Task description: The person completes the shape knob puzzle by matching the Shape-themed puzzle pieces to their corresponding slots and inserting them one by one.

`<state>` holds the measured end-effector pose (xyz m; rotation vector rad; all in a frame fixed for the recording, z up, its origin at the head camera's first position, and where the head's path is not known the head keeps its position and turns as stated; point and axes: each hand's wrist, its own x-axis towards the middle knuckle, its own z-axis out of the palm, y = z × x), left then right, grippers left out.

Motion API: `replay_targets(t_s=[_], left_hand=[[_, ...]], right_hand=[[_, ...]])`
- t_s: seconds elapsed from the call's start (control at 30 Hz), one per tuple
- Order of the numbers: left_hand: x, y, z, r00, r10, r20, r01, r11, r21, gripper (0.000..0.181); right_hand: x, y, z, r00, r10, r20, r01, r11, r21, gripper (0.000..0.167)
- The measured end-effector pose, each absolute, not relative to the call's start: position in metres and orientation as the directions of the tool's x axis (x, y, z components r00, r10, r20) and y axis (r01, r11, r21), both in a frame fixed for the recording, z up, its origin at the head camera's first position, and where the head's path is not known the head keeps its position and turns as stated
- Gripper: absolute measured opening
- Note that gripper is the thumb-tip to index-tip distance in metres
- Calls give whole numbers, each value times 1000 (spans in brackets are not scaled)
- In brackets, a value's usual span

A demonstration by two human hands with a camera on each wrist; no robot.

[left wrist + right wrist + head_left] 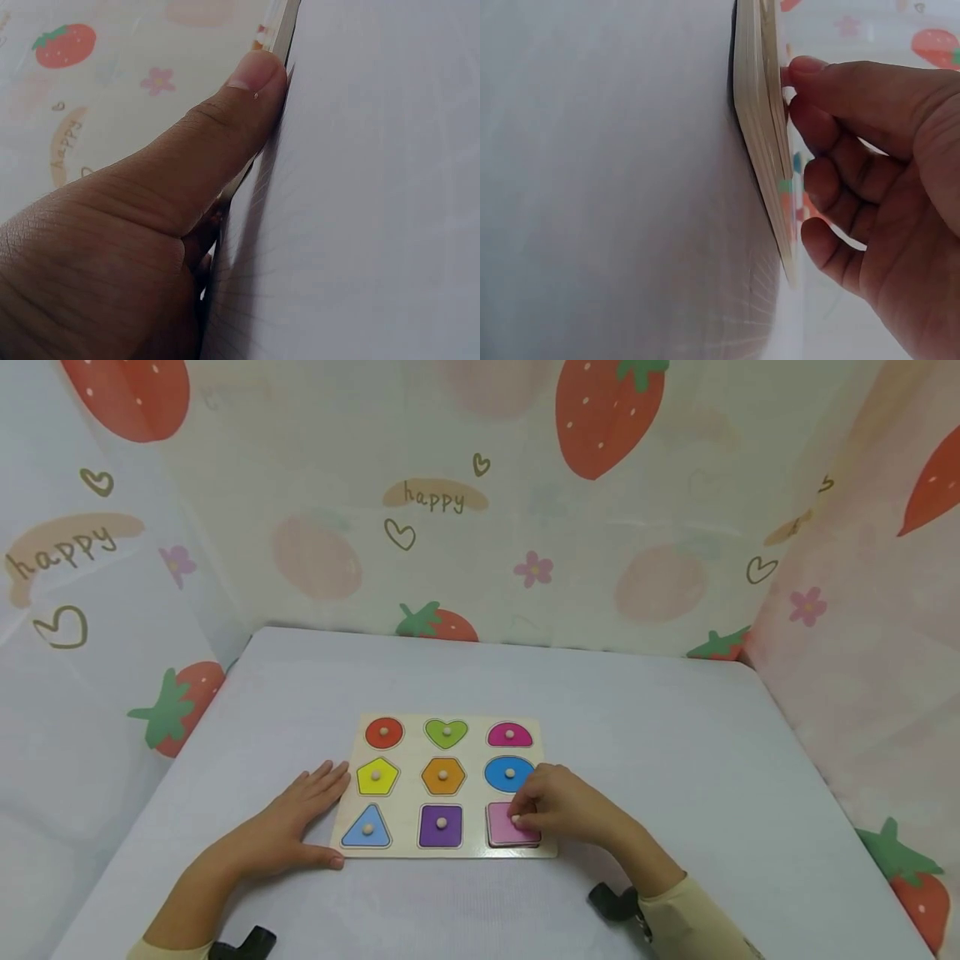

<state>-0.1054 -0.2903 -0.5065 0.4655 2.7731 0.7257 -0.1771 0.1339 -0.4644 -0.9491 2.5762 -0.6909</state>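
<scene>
A pale wooden knob puzzle board (409,789) lies flat on the table, holding several coloured shapes. At its near right corner, my right hand (573,806) pinches the small knob of a pink four-sided piece (504,831) between thumb and forefinger. That piece sits over its slot and looks slightly raised from the board. The right wrist view shows the pinching fingers (817,75) beside the board's edge. My left hand (288,827) rests at the board's left side, fingers extended and thumb touching the near left corner. In the left wrist view the thumb (225,112) lies against the board's edge.
A purple square (431,835), a blue oval (495,772) and an orange hexagon (431,768) are among the pieces seated nearby. The white table (637,710) extends around the board. Strawberry-print curtains (450,568) hang behind and at both sides.
</scene>
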Motion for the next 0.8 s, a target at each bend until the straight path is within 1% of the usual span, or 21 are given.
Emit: replay_targets(t_s=[0.4, 0.8], left_hand=[[-106, -290, -509, -921, 359, -154, 241, 833, 498, 124], [-104, -291, -503, -921, 368, -131, 262, 830, 492, 123]], right_hand=[[-177, 130, -467, -720, -678, -150, -498, 655, -568, 6], [-176, 129, -467, -725, -672, -152, -500, 665, -555, 5]])
